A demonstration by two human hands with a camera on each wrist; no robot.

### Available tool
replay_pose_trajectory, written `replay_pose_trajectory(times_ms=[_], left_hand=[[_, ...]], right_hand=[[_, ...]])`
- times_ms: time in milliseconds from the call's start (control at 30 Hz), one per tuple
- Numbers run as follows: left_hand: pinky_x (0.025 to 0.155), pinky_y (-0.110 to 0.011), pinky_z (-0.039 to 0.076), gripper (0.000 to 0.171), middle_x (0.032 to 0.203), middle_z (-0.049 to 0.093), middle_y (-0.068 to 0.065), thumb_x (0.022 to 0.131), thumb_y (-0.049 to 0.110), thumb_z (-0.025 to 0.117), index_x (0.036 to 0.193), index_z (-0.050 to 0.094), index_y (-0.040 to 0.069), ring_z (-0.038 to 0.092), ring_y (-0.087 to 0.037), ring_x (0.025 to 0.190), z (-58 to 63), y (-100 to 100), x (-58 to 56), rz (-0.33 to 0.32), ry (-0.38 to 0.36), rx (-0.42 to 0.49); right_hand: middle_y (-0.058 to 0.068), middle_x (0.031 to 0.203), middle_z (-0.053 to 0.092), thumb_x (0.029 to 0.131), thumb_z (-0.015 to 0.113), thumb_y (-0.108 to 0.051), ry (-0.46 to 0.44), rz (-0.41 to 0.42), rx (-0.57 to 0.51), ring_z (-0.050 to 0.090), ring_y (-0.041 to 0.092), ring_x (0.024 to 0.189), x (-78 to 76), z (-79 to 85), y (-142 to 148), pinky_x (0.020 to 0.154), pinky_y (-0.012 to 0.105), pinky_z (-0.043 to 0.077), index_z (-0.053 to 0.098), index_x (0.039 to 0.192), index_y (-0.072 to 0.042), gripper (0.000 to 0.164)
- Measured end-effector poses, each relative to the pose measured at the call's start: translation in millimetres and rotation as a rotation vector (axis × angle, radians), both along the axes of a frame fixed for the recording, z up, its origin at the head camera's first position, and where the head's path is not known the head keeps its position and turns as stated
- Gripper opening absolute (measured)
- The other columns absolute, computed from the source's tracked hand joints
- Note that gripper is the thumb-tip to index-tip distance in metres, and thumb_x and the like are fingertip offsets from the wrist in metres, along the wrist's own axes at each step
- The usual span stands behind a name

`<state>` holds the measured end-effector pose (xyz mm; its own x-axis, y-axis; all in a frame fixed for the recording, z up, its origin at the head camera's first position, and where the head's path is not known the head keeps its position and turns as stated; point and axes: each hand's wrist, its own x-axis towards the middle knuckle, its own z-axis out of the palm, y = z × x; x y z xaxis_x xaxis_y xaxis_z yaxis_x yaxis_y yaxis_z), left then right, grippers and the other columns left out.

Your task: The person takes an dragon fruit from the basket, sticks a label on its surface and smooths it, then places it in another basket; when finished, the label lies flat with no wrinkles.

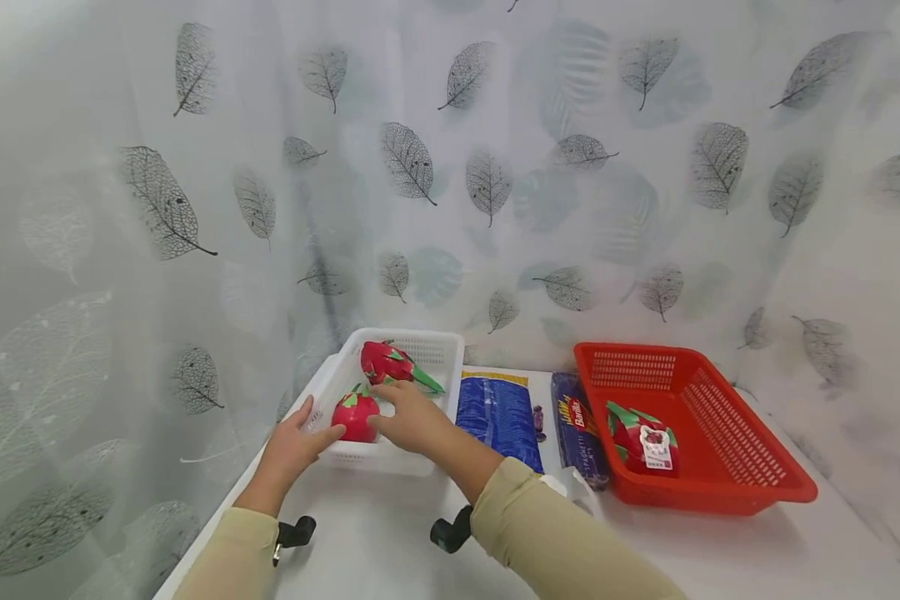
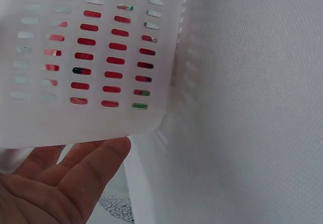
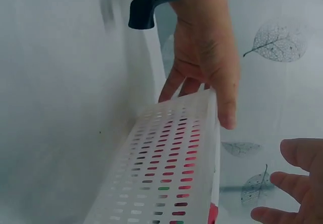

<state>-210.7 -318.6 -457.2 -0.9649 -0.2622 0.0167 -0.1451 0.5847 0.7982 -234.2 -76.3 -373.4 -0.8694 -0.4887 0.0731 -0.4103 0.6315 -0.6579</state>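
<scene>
In the head view, two red dragon fruits with green leaf tips lie in a white plastic basket point(image 1: 420, 459). The nearer fruit point(image 1: 356, 417) is round; the farther fruit point(image 1: 387, 362) has a long green tip pointing right. My left hand point(image 1: 288, 454) grips the basket's near left corner, thumb over the rim beside the nearer fruit, fingers along the outside wall. My right hand point(image 1: 412, 417) hovers over the basket with thumb and fingers spread, close to the nearer fruit. In the right wrist view, the right fingers point(image 3: 290, 183) are spread and apart from the basket wall point(image 3: 166, 153).
Right of the white basket lie a blue bag point(image 1: 498, 421), a small purple wrapped piece point(image 1: 538, 423) and a blue Barilla spaghetti pack point(image 1: 573, 425). A red basket point(image 1: 720, 492) at the right holds another dragon fruit point(image 1: 637, 437) with a white label. A leaf-printed curtain point(image 1: 450, 167) hangs behind.
</scene>
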Motion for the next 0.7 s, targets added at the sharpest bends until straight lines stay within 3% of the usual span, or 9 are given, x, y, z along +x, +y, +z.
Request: replay_pose_trajectory(times_ms=[133,267,533,700], left_hand=[[0.099,-0.055,0.062,0.107,0.164,0.037,-0.032,0.093,0.060,0.075,0.170,0.019,0.010,0.059,-0.048,0.131,0.9,1.0,0.2,-0.006,0.018,0.014],[0.100,-0.054,0.060,0.106,0.166,0.034,-0.032,0.096,0.060,0.072,0.171,0.015,0.012,0.057,-0.050,0.135,1.2,-0.1,2.3,-0.017,0.011,0.029],[0.097,-0.053,0.061,0.100,0.162,0.036,-0.034,0.099,0.050,0.072,0.171,0.013,0.012,0.056,-0.052,0.135,-1.3,-0.6,3.5,-0.028,0.011,0.039],[0.098,-0.053,0.060,0.105,0.164,0.034,-0.033,0.097,0.055,0.072,0.171,0.012,0.013,0.054,-0.053,0.136,-2.0,-1.3,4.2,-0.027,0.006,0.046]], right_hand=[[0.007,0.168,0.044,0.102,0.069,-0.039,-0.024,0.038,0.117,0.047,0.033,0.153,-10.5,-1.8,-18.9,0.113,0.061,0.052,0.053,0.158,-0.031,0.059],[0.007,0.172,0.038,0.104,0.067,-0.036,-0.050,0.064,0.166,0.044,0.032,0.155,-16.5,-10.3,-38.2,0.114,0.056,0.053,0.048,0.161,-0.033,0.059],[0.009,0.174,0.031,0.094,0.082,-0.031,-0.065,-0.083,0.106,0.049,0.040,0.150,-22.8,-36.4,-56.2,0.108,0.055,0.057,0.038,0.165,-0.038,0.084],[0.008,0.175,0.030,0.099,0.073,-0.047,-0.084,-0.098,0.156,0.048,0.043,0.150,-26.4,-45.7,-64.0,0.109,0.060,0.055,0.039,0.163,-0.044,0.072]])
